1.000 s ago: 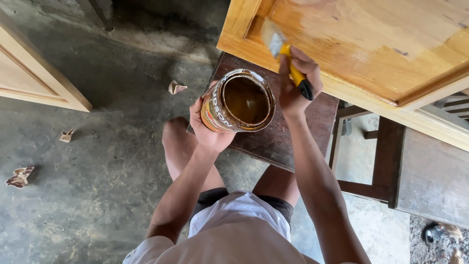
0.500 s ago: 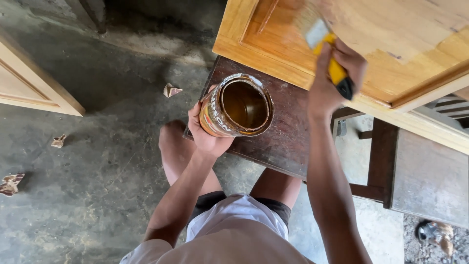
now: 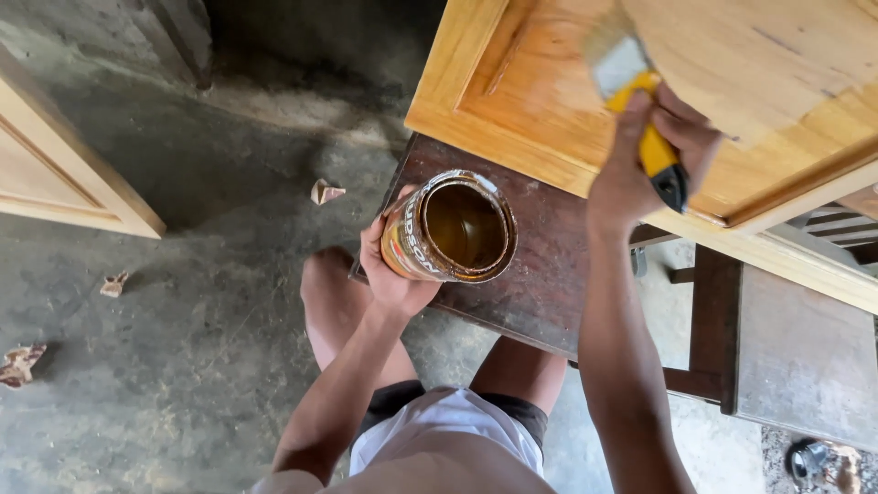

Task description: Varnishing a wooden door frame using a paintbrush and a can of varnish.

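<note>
My left hand (image 3: 391, 274) grips an open tin can (image 3: 450, 229) of brown varnish, tilted so its mouth faces up toward me, over a dark wooden stool (image 3: 549, 274). My right hand (image 3: 645, 160) is closed on a yellow-handled paintbrush (image 3: 631, 87); its bristles press on the recessed panel of a glossy light-wood cabinet door (image 3: 512, 101) lying flat on the stool. My bare knees and white shorts show below.
Another light-wood door panel (image 3: 55, 174) lies on the concrete floor (image 3: 183, 348) at left. Small wood scraps (image 3: 325, 192) dot the floor. A second dark wooden stool (image 3: 786, 357) stands at right, with a small metal object (image 3: 809, 457) near it.
My right hand has carried the brush up and to the right, from the door's frame edge near the can onto the inner panel. The can stays held in place.
</note>
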